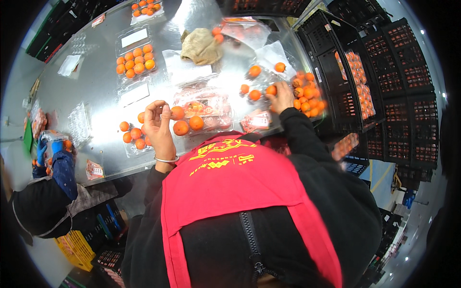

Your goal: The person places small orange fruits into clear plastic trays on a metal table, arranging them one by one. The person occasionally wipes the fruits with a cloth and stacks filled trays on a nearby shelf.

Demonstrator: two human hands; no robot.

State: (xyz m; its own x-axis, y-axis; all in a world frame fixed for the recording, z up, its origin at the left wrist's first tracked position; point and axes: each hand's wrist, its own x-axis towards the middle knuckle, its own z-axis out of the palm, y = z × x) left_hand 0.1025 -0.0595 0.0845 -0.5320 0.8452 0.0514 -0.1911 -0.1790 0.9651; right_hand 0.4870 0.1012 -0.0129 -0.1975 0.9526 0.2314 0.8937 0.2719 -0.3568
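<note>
My left hand [161, 126] is raised over the steel table, its thumb and fingertips close to an orange persimmon-like fruit [177, 112]; whether it grips that fruit cannot be told. Two more such fruits [188, 125] lie just right of it, beside stacked clear plastic trays [216, 104]. Left of this hand, a group of fruits [135, 133] sits in a clear tray. My right hand [283, 98] holds an orange fruit [271, 90] at its fingertips, beside the pile of fruits [308, 95] at the table's right side. Loose fruits [255, 95] lie left of it.
A filled tray [135, 62] and a tan cloth [201, 46] lie farther back. Printed cards [256, 120] rest by the near edge. Black crates [342, 72] stand at the right. At the far left, a co-worker's blue-gloved hands [42, 148] handle packed fruit.
</note>
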